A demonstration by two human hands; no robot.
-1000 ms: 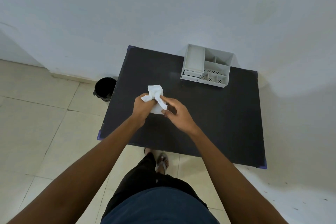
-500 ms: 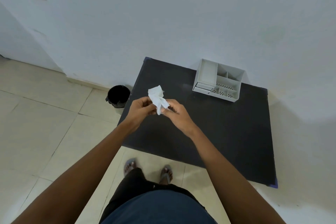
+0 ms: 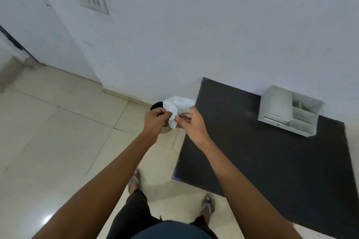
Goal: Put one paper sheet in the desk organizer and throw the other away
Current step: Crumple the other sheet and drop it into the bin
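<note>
A crumpled white paper sheet (image 3: 177, 107) is pinched between my left hand (image 3: 155, 121) and my right hand (image 3: 192, 125), held in the air left of the black table (image 3: 272, 161). Directly under the paper and my hands stands the black trash bin (image 3: 156, 105), mostly hidden by them. The white desk organizer (image 3: 289, 111) sits at the table's far right against the wall, with something flat and white in its front slot. Whether that is the other sheet I cannot tell.
Beige floor tiles spread to the left. A white wall with a switch plate (image 3: 91, 1) rises behind, with a door frame at the far left. My feet in sandals (image 3: 207, 204) stand close to the table's near left corner.
My hands have carried the crumpled paper left, off the table and over the trash bin. The view has swung left, so the table and organizer now sit at the right.
</note>
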